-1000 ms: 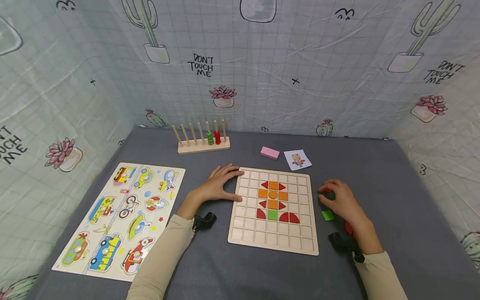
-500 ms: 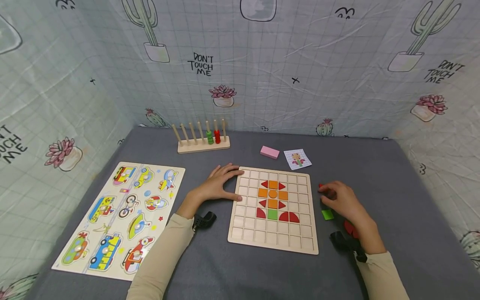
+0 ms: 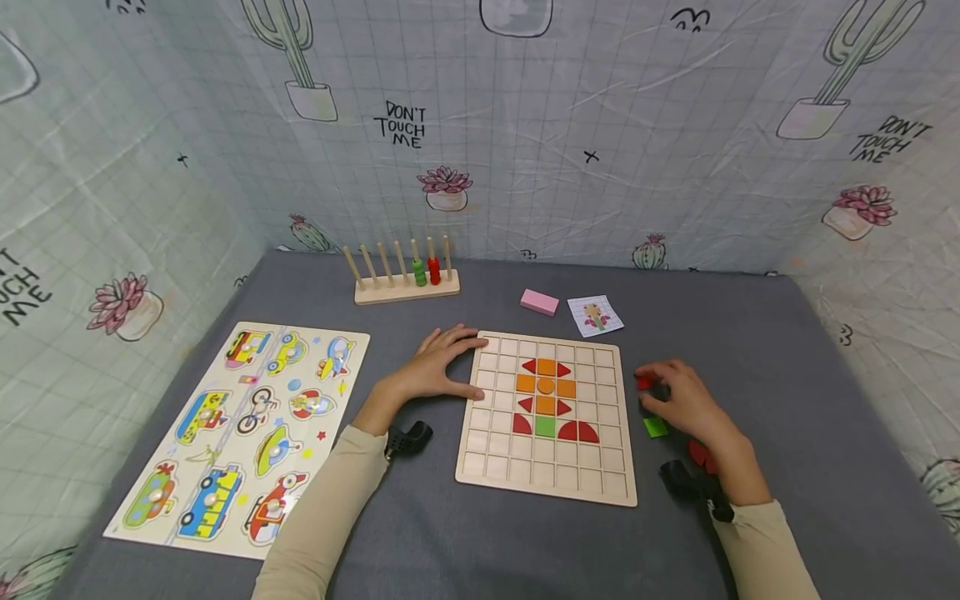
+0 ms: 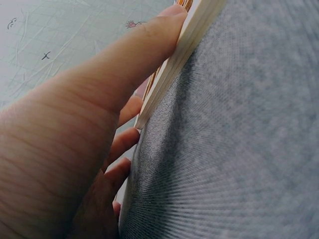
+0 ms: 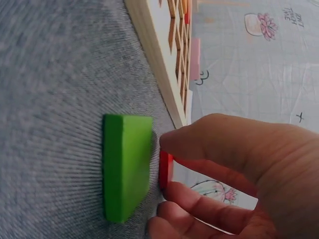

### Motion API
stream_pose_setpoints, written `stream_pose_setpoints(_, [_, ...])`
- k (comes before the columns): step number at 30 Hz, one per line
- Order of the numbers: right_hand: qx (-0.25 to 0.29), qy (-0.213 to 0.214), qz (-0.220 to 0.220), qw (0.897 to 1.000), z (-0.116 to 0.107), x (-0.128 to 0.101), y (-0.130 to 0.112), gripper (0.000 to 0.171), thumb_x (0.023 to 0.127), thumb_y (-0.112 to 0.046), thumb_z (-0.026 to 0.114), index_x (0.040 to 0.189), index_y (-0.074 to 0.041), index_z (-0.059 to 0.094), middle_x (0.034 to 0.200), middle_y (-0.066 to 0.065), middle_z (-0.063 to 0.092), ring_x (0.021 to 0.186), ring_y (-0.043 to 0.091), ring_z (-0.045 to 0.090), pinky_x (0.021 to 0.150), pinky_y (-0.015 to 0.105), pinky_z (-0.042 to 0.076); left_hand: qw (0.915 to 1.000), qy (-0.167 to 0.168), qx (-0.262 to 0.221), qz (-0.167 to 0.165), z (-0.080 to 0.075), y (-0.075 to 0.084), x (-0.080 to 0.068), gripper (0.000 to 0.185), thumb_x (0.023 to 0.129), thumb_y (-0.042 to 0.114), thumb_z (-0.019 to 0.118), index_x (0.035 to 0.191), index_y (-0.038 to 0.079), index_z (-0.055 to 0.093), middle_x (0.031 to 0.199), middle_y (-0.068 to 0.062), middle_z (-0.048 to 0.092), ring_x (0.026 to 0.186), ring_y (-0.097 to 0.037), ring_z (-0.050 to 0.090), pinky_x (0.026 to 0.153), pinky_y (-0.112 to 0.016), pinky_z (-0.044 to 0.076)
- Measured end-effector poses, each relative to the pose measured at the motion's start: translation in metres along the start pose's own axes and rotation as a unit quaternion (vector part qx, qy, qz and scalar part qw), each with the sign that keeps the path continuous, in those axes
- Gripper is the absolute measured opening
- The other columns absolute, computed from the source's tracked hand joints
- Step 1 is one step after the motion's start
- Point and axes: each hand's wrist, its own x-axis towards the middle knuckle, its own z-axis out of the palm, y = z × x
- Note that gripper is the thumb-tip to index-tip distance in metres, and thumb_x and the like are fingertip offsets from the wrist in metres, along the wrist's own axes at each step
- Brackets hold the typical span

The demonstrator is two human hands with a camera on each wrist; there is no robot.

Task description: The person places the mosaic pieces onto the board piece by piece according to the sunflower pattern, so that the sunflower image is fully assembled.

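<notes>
A square wooden grid board lies on the table, with orange, red and green pieces set in its cells. My left hand rests at its left edge, thumb and index finger spread apart along the rim. In the left wrist view the thumb touches the board's edge. Right of the board, my right hand has thumb and fingers curled at a small red piece, seen between them in the right wrist view. A green square piece lies beside the thumb. Other red pieces lie partly hidden by the right wrist.
A picture card and a pink block lie behind the board. Farther back stands a wooden peg rack with green and red beads. A vehicle puzzle board lies at left, partly covered by the left sleeve. Printed cloth walls surround the table.
My right fingers have shifted slightly around the red piece, which now shows between index finger and thumb. My left hand and the board have stayed in place.
</notes>
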Motion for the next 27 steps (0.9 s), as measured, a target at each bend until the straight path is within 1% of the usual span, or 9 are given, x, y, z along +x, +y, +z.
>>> stream_pose_setpoints(3, [-0.006, -0.003, -0.012, 1.0, -0.0014, 0.0008, -0.0002, 0.03, 0.084, -0.001, 0.071, 0.112, 0.007, 0.064, 0.101, 0.022, 0.057, 0.087, 0.032, 0.052, 0.072, 0.044, 0.045, 1.0, 0.0, 0.001, 0.002, -0.0005, -0.0003, 0.0002, 0.084, 0.078, 0.04, 0.082, 0.149, 0.015, 0.043, 0.157, -0.012, 0.03, 0.149, -0.032, 0.014, 0.121, -0.053, -0.002])
stream_pose_setpoints(5, [-0.009, -0.003, -0.016, 1.0, -0.0018, 0.0011, -0.0001, 0.028, 0.084, -0.001, 0.071, 0.11, 0.007, 0.065, 0.098, 0.019, 0.058, 0.084, 0.029, 0.052, 0.07, 0.042, 0.045, 1.0, -0.002, 0.0, 0.0, -0.0006, -0.0001, 0.0005, 0.085, 0.078, 0.04, 0.082, 0.149, 0.016, 0.042, 0.158, -0.011, 0.029, 0.149, -0.031, 0.013, 0.121, -0.052, -0.002])
stream_pose_setpoints(11, [-0.003, 0.01, -0.014, 1.0, -0.0018, -0.0001, -0.0028, 0.023, 0.082, 0.0, 0.073, 0.103, 0.006, 0.068, 0.099, 0.019, 0.06, 0.084, 0.03, 0.057, 0.071, 0.042, 0.05, 0.9999, -0.006, 0.0, -0.009, -0.0006, -0.0004, 0.0018, 0.085, 0.078, 0.041, 0.082, 0.149, 0.017, 0.042, 0.158, -0.01, 0.028, 0.15, -0.03, 0.012, 0.121, -0.051, -0.003])
stream_pose_setpoints(13, [-0.001, 0.013, -0.018, 1.0, -0.0019, 0.0, -0.0034, 0.021, 0.082, 0.001, 0.074, 0.102, 0.006, 0.068, 0.096, 0.018, 0.062, 0.083, 0.03, 0.06, 0.07, 0.041, 0.052, 0.9999, -0.007, 0.002, -0.008, -0.0003, -0.0009, 0.002, 0.085, 0.078, 0.041, 0.082, 0.149, 0.017, 0.042, 0.158, -0.009, 0.028, 0.15, -0.03, 0.012, 0.121, -0.051, -0.003])
stream_pose_setpoints(15, [0.001, 0.013, -0.018, 1.0, -0.0016, 0.0002, -0.0028, 0.021, 0.082, 0.001, 0.074, 0.101, 0.006, 0.068, 0.094, 0.016, 0.062, 0.08, 0.028, 0.06, 0.068, 0.038, 0.053, 0.9999, -0.008, 0.003, -0.008, -0.0003, -0.0008, 0.0019, 0.085, 0.078, 0.042, 0.081, 0.149, 0.017, 0.041, 0.158, -0.009, 0.028, 0.15, -0.03, 0.012, 0.121, -0.051, -0.003])
stream_pose_setpoints(21, [0.002, 0.011, -0.011, 1.0, -0.0008, 0.0001, -0.0011, 0.021, 0.081, 0.0, 0.075, 0.099, 0.007, 0.068, 0.089, 0.013, 0.061, 0.073, 0.022, 0.058, 0.062, 0.032, 0.049, 0.9999, -0.009, 0.005, -0.006, -0.0006, -0.0004, 0.001, 0.086, 0.078, 0.042, 0.081, 0.149, 0.017, 0.041, 0.158, -0.01, 0.028, 0.15, -0.03, 0.012, 0.121, -0.052, -0.002])
stream_pose_setpoints(27, [0.003, 0.009, -0.011, 1.0, -0.0038, -0.0007, -0.0074, 0.02, 0.081, -0.002, 0.076, 0.098, 0.007, 0.069, 0.086, 0.012, 0.06, 0.071, 0.019, 0.057, 0.059, 0.029, 0.048, 0.9999, -0.009, 0.004, -0.009, -0.0008, 0.0004, 0.0004, 0.086, 0.078, 0.04, 0.081, 0.15, 0.016, 0.041, 0.158, -0.01, 0.028, 0.15, -0.03, 0.012, 0.121, -0.052, -0.003])
